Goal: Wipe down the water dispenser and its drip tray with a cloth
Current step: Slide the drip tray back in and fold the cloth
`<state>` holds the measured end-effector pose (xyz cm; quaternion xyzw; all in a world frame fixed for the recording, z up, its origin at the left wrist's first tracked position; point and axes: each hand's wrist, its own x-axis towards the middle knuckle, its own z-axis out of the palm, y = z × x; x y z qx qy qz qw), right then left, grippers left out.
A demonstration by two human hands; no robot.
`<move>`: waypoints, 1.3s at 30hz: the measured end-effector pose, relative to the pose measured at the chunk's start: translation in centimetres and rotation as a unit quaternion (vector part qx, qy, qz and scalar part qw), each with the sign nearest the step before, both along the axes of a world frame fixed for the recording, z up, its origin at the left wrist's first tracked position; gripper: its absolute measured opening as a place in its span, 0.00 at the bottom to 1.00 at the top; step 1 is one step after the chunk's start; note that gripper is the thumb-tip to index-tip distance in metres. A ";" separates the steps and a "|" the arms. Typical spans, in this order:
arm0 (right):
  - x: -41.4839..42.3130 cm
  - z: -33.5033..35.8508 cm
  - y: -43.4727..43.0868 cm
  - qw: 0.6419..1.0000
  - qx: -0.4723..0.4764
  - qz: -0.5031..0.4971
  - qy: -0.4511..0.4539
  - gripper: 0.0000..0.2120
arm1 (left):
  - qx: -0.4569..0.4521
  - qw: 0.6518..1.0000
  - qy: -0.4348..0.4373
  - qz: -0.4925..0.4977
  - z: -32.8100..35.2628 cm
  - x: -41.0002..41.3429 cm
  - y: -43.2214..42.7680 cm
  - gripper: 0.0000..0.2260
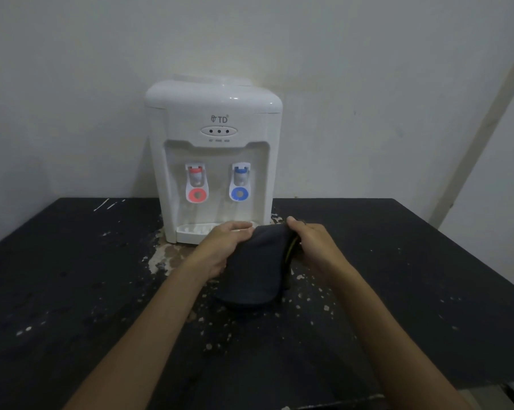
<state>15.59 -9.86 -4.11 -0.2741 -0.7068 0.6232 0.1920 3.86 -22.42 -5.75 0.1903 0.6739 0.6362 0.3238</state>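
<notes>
On the black counter (72, 291), near its back edge, stands the white dispenser (214, 137). Left hand (223, 244) and right hand (312, 244) each grip the dark cloth (255, 267) before the drip tray (190, 232).

Dispenser (214, 161) stands at the table (72, 291) back edge, against the wall (72, 84); no visible gap behind it. Open tabletop to its left and right, both sides free for reach. Top of dispenser clear above. Front recess holds red tap (196, 184) and blue tap (239, 182), with a gap between them and space below to the drip tray (190, 230). Left hand (223, 241), right hand (307, 241) and cloth (255, 267) block the tray's right front; its left front is open.
</notes>
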 end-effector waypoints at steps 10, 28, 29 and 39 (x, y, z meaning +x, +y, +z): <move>0.3 -0.9 1.8 0.998 -0.018 -0.031 -0.058 0.09 | 0.032 0.997 -0.042 0.061 -0.2 0.3 0.7 0.15; 2.8 0.4 4.0 0.985 0.161 -0.034 -0.057 0.13 | -0.035 0.995 0.081 -0.047 -0.6 0.3 3.3 0.08; 2.9 0.4 4.3 0.983 0.170 -0.043 -0.056 0.13 | -0.036 0.995 0.088 -0.040 -0.6 0.3 3.5 0.09; 3.8 -0.1 6.8 0.974 0.205 0.019 -0.092 0.13 | 0.020 0.990 0.136 0.007 -0.2 1.6 5.8 0.21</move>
